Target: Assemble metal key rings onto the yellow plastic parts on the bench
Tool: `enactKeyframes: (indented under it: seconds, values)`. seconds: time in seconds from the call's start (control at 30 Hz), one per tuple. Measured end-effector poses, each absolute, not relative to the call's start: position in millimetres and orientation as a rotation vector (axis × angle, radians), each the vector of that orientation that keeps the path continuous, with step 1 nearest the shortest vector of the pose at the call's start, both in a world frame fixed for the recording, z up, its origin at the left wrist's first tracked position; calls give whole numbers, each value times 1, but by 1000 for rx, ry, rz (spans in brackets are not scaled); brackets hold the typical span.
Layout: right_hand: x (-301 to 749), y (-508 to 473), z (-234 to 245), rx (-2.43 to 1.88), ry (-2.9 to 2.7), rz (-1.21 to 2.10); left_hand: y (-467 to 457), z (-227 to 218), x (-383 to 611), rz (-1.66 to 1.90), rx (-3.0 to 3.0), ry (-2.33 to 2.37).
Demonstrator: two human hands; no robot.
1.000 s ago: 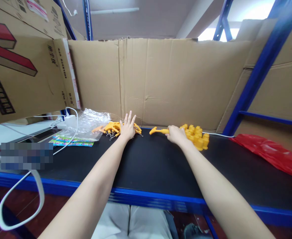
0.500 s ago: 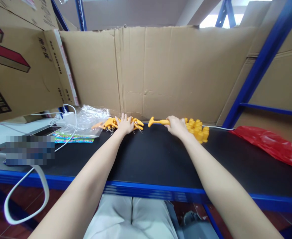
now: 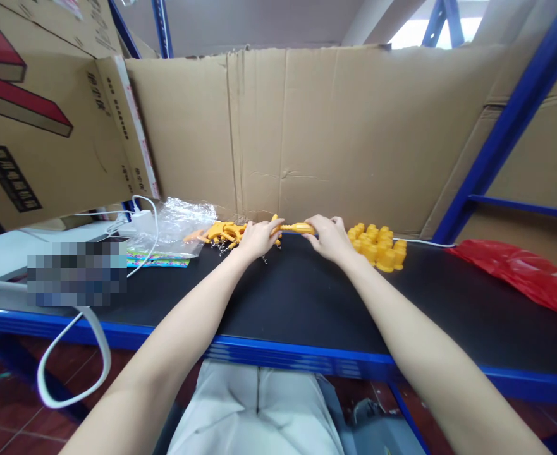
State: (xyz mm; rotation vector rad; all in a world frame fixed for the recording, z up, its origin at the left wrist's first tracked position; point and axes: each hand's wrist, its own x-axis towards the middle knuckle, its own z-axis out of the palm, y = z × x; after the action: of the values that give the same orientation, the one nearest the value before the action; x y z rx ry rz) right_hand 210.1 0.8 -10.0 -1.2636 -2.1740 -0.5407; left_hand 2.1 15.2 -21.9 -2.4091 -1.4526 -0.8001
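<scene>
Both hands meet on a yellow-orange plastic tool (image 3: 296, 228) with a ribbed shaft and a T-shaped end. My left hand (image 3: 258, 238) is closed round its T-shaped end, which is partly hidden by the fingers. My right hand (image 3: 329, 236) grips the other end between thumb and fingers. The tool lies level between them, above the black surface. Left of my left hand is a pile of similar orange plastic pieces (image 3: 224, 231) with thin curly metal bits at their front. A cluster of yellow cup-like pieces (image 3: 382, 249) stands to the right of my right hand.
A clear plastic bag (image 3: 178, 221), a white charger with cable (image 3: 141, 221) and a colourful packet (image 3: 164, 260) lie at left. A red plastic bag (image 3: 515, 272) is at far right. Cardboard (image 3: 354, 139) walls the back; a blue edge (image 3: 297, 354) runs along the front.
My left hand has left the orange pile, moved right and closed on the tool's T-shaped end. The tool has shifted slightly left with my right hand. The view has turned slightly left.
</scene>
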Motion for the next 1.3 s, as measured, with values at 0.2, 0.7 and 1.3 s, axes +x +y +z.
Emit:
enactKeyframes:
  seconds: [0.2, 0.7, 1.3]
  values:
    - [201, -2, -13, -1296, -2260, -498, 15, -19, -7, -798, -2367, -1476]
    - [198, 0, -16, -1297, -2284, -570, 1, -13, 3, -718, -2383, -1445]
    - [200, 2, -13, -1279, -2328, -543, 0, -11, 6, -690, -2396, -1537]
